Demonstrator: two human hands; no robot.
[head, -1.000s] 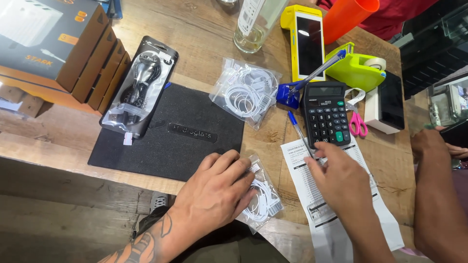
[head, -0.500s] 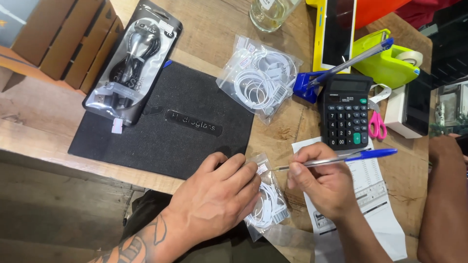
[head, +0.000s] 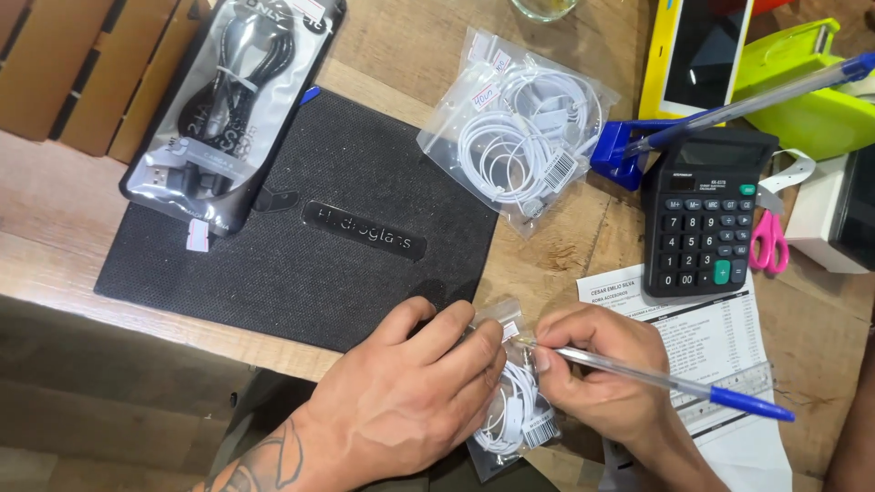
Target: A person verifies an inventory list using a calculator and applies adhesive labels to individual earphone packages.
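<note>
Now, from the head view, the left hand [head: 401, 401] presses flat on a small bag of white cable [head: 512, 415] at the near table edge. Right hand [head: 602, 383] pinches a blue-capped pen [head: 656, 381], tip touching the bag's top, calculator [head: 706, 219] just beyond.

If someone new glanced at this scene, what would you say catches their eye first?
At the near edge of the wooden table, the left hand pins a small clear bag of white cable while the right hand touches a clear blue-capped pen to it. Behind lie a black textured mat and black calculator.
</note>
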